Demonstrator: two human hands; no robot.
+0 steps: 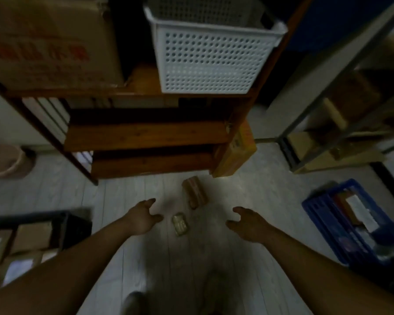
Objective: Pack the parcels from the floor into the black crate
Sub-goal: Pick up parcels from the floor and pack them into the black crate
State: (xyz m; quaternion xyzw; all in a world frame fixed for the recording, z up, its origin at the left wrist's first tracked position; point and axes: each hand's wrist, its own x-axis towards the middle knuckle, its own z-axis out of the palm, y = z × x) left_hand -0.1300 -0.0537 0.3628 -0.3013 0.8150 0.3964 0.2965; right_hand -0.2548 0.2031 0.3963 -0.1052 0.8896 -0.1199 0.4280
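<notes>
Bare forearms (77, 264) stretch over the pale floor (248, 178). The left hand (143, 218) and right hand (248, 223) hover with fingers loosely spread, holding nothing. A small parcel (180, 224) lies between them, with a brown parcel (195, 192) just beyond (both blurred). The black crate (75, 226) stands at the left, boxes inside.

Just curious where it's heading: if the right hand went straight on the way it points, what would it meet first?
The right hand would probably meet the larger brown parcel first; depth is unclear.
</notes>
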